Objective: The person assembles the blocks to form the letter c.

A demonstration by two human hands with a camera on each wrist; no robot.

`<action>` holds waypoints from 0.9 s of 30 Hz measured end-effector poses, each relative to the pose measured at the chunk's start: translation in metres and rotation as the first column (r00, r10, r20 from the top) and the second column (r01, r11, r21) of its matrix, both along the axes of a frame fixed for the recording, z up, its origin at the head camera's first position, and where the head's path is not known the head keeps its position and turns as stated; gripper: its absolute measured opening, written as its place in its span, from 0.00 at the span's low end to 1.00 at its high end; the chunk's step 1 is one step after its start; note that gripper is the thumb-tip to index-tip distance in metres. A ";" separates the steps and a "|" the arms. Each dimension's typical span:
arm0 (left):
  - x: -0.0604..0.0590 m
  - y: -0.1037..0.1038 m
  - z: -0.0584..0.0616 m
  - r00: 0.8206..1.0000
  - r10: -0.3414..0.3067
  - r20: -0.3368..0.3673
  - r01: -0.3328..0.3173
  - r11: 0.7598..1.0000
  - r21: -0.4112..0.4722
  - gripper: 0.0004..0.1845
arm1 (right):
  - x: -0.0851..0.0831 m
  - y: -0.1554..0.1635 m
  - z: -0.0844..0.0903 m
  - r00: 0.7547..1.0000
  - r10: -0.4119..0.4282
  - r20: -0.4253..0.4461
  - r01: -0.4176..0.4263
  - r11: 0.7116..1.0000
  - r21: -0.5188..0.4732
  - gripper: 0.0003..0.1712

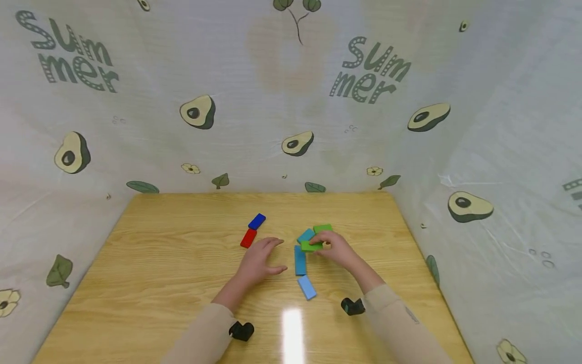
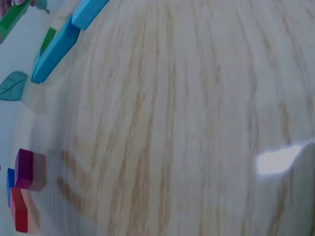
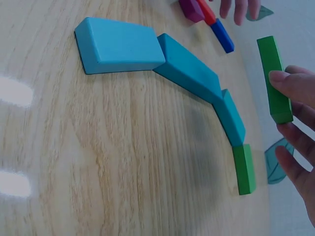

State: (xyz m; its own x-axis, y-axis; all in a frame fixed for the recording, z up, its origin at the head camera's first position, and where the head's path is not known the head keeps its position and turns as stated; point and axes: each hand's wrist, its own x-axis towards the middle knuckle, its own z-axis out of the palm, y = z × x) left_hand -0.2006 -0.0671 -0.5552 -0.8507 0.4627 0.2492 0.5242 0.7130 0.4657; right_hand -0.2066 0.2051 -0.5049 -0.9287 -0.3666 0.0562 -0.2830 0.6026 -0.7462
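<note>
My right hand (image 1: 336, 248) pinches a green block (image 3: 274, 81) between thumb and fingers, held above the table. Below it, a curved row of blocks lies end to end: a light blue block (image 3: 120, 45), a longer blue block (image 3: 189, 68), a smaller blue block (image 3: 230, 118) and another green block (image 3: 243, 169). To the left of this row, my left hand (image 1: 256, 260) hovers with its fingers spread, holding nothing. Beyond it lie a red block (image 1: 248, 238) and a dark blue block (image 1: 256, 221). A purple block (image 2: 23, 168) beside them is hidden in the head view.
The wooden table (image 1: 173, 253) carries all the blocks. A printed cloth (image 1: 254, 151) with avocados hangs behind the table and at its sides. A bright light reflection (image 1: 292, 333) shows on the near tabletop.
</note>
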 end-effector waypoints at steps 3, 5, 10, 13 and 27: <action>0.000 0.008 -0.003 1.000 -0.031 0.000 0.031 0.999 -0.011 0.41 | 0.007 0.007 0.000 1.000 0.008 -0.009 -0.008 1.000 0.001 0.15; 0.000 0.013 -0.005 0.999 -0.050 0.000 0.050 0.998 -0.027 0.41 | 0.012 0.012 -0.001 1.000 0.013 -0.018 -0.013 1.000 0.011 0.15; 0.000 0.027 -0.008 0.996 -0.083 0.025 0.084 0.996 -0.033 0.41 | 0.026 0.021 -0.005 0.999 0.018 -0.031 -0.018 1.000 0.013 0.16; 0.001 0.034 -0.010 0.994 -0.108 0.035 0.109 0.993 -0.036 0.42 | 0.035 0.024 -0.009 0.999 0.026 -0.033 -0.026 1.000 0.002 0.16; -0.005 0.045 -0.033 0.972 -0.223 0.070 0.228 0.970 -0.082 0.54 | 0.070 0.034 -0.034 0.999 -0.037 -0.016 0.037 0.999 0.030 0.15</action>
